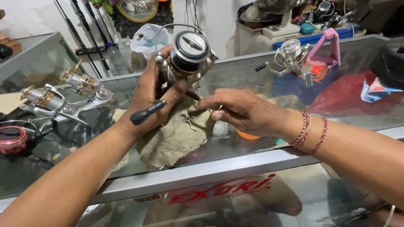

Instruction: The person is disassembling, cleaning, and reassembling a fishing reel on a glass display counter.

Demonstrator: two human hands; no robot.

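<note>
1. Here, a glass-topped display counter with a metal frame (pixel 235 166) fills the view, inside a cluttered workshop with dark fishing rods (pixel 86 31) leaning on the white back wall.
2. A torn, stained brown cloth (pixel 176 134) lies on the glass under the hands. A silver and gold spinning reel (pixel 54 101) lies to the left, with a round red spool (pixel 12 138) near it. A silver reel beside a pink plastic stand (pixel 332 46) sits on the far right.
3. The silver spinning reel with a dark round spool (pixel 187 54) is held above the cloth, its black handle knob pointing down-left.
4. The left hand (pixel 147 96) wraps the reel body, fingers closed around it.
5. The right hand (pixel 244 111) pinches a thin tool, barely visible, its tip at the reel's underside.
</note>
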